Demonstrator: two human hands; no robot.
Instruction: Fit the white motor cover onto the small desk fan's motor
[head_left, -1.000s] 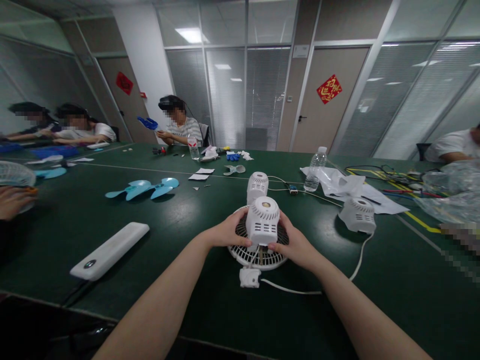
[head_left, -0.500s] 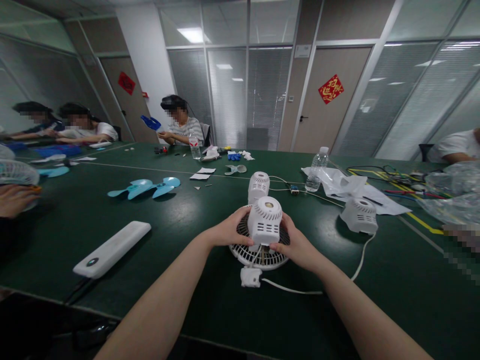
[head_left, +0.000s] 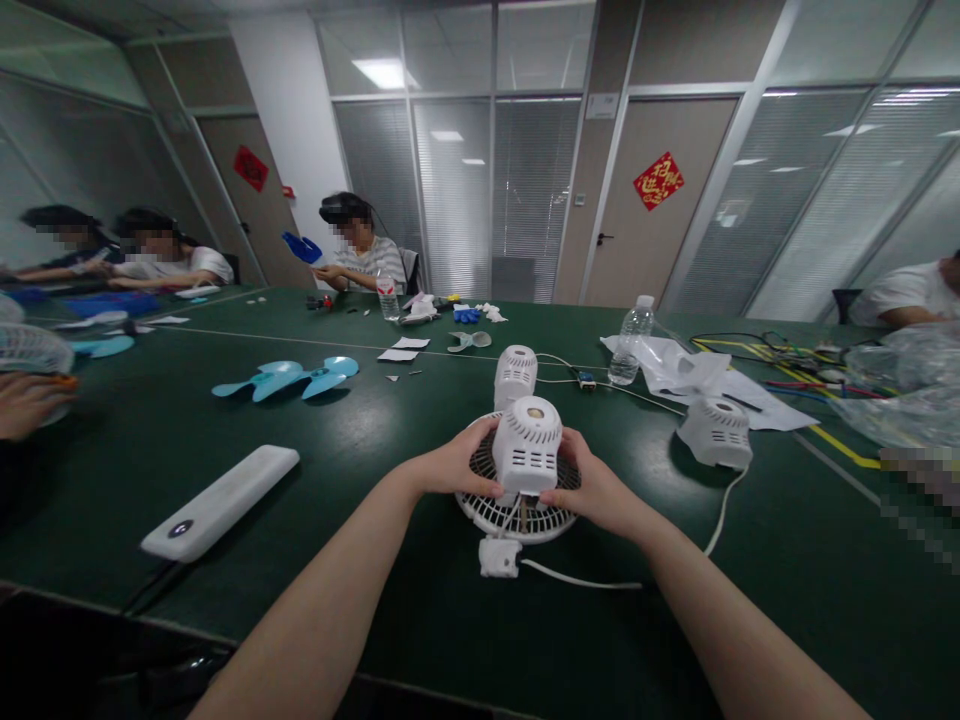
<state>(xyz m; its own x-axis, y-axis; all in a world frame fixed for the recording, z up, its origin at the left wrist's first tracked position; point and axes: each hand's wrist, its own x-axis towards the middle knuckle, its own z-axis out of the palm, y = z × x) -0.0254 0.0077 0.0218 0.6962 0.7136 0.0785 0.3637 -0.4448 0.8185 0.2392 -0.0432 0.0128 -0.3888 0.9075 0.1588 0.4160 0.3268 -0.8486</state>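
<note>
Between my hands is a white fan motor housing [head_left: 529, 447] with slotted vents, standing over a round white fan grille [head_left: 491, 515] that lies on the green table. My left hand [head_left: 466, 462] grips the housing's left side, its thumb near the lower edge. On the right side my right hand [head_left: 589, 482] holds it the same way. A small white box-shaped part [head_left: 499, 557] with a cable lies just in front of the grille. Directly behind stands a second white housing [head_left: 516, 374], its lower part hidden.
Blue fan blades [head_left: 281, 378] and a white power bank [head_left: 221, 503] lie to the left. Another motor housing [head_left: 715, 433], a water bottle [head_left: 631, 340] and plastic wrap [head_left: 679, 365] are on the right. A co-worker's hand [head_left: 34, 403] is at far left; other people sit around the table.
The view has shifted very slightly. My hands stay on the motor housing, with no clear movement of it against the grille.
</note>
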